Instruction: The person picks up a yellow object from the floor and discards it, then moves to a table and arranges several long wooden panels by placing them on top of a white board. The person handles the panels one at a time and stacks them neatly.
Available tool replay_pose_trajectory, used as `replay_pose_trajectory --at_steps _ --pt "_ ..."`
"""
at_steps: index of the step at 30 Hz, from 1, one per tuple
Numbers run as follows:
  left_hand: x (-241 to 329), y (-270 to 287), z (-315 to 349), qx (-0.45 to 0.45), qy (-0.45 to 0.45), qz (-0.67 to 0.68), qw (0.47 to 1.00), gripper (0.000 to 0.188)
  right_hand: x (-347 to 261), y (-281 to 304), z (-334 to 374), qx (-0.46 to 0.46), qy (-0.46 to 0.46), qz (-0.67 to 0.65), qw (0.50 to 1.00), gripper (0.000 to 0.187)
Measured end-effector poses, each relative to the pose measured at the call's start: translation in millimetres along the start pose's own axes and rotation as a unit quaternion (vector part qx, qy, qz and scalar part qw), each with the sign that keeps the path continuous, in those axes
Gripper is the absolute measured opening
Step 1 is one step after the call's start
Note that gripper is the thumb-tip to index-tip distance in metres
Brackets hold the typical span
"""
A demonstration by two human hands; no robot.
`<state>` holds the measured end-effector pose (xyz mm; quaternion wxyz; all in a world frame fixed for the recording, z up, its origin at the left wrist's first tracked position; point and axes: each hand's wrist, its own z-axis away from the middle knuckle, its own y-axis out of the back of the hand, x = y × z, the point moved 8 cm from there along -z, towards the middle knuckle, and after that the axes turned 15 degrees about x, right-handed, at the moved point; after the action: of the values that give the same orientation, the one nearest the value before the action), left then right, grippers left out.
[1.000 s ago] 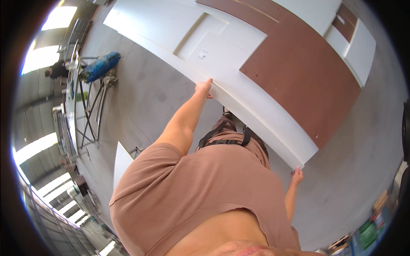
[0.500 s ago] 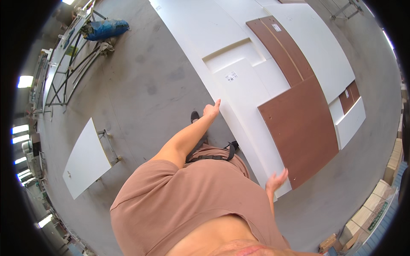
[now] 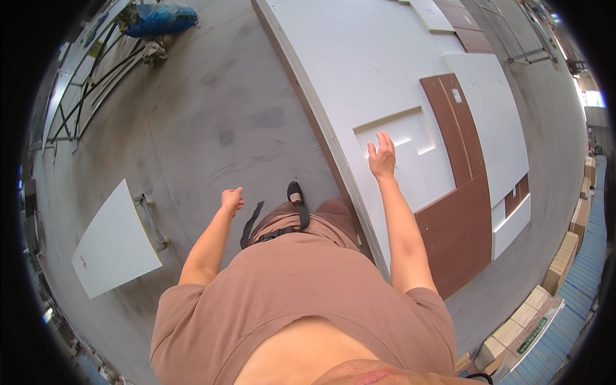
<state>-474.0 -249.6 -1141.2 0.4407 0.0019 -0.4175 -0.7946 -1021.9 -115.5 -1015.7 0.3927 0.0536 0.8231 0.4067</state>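
My right hand [image 3: 382, 156] hangs over the stack of white panels [image 3: 333, 48], its fingers stretched out and holding nothing. Under it lies a white panel with a stepped, rectangular recess [image 3: 407, 128]. Whether the hand touches the surface, I cannot tell. My left hand [image 3: 233, 200] is over the floor, left of the stack, its fingers curled in with nothing visible in them. A plain brown panel [image 3: 455, 237] rests on the stack to the right of my right forearm. Beyond it lies a narrower brown panel [image 3: 452, 122] with a pale lengthwise strip and a small label.
A white board on a low stand [image 3: 115, 244] is at the left. Metal racks with a blue bag [image 3: 160, 20] stand at the far left. Stacked wooden pieces [image 3: 516, 321] line the right side. The grey floor [image 3: 212, 96] runs along the stack's left edge.
My left hand has moved left, away from the stack's edge. My right hand has gone from the near end of the stack to above the recess. The stack appears shifted in view.
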Motion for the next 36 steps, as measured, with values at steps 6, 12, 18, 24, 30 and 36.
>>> replay_pose_trajectory --at_steps 6,12,18,24,30,36 --pt "-6.6 9.1 -10.8 0.004 0.044 0.029 0.999 0.037 -66.9 -96.7 -73.6 -0.040 0.073 0.029 0.996 0.062" --pt "10.4 -12.5 18.1 -0.054 0.004 0.015 0.998 0.034 -112.8 -180.4 -107.0 -0.070 0.080 0.046 0.993 0.086" --pt "23.4 1.3 20.6 -0.031 0.059 0.079 0.995 0.028 -102.2 -208.2 -108.7 -0.124 0.048 0.113 0.985 0.096" --pt "38.5 8.1 -1.6 -0.023 0.093 0.099 0.990 0.030 -81.8 -191.7 -110.7 -0.105 0.013 0.114 0.988 0.096" --pt "32.4 9.7 -19.0 -0.029 0.100 0.072 0.992 0.026 -63.7 -177.9 -104.8 -0.108 -0.002 0.097 0.989 0.098" --pt "47.2 28.1 -52.5 -0.022 0.063 0.087 0.994 0.026 -65.1 -178.2 -101.4 -0.108 -0.004 0.093 0.990 0.099"
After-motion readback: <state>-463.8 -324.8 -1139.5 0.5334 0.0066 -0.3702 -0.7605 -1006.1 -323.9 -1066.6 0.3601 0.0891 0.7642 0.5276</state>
